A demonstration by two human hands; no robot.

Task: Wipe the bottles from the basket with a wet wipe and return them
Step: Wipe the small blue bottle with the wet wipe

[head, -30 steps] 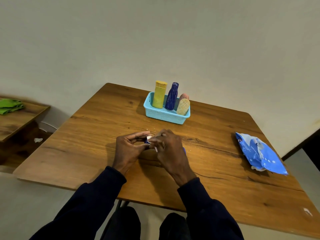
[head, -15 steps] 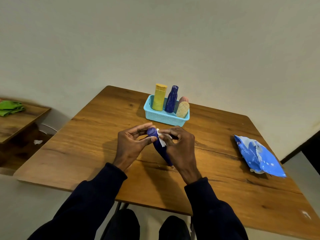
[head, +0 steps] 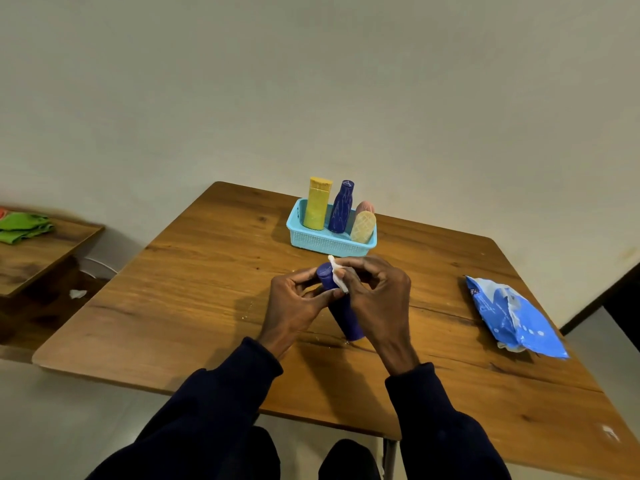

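We hold 1 blue bottle (head: pixel 348 320) tilted above the table (head: pixel 194 289), with a wet wipe (head: pixel 337 277) at its cap.

Just beyond our hands sits the turquoise basket (head: pixel 322 242) with 4 containers upright in it: a yellow bottle (head: pixel 317 206), a dark blue bottle (head: pixel 341 207), a cream bottle (head: pixel 363 226) and a pink bottle (head: pixel 365 206) behind it. A blue wipes pack (head: pixel 512 317) lies well apart at right. Our right hand (head: pixel 377 299) hides part of the held bottle's side and pinches the white wipe against the cap. Our left hand (head: pixel 294 303) curls round the neck. The bottle is plain deep blue, and its base is low near the wood. The table is brown and grained, against a pale wall. A lower side table (head: pixel 34 258) at left bears a green cloth (head: pixel 22 225).
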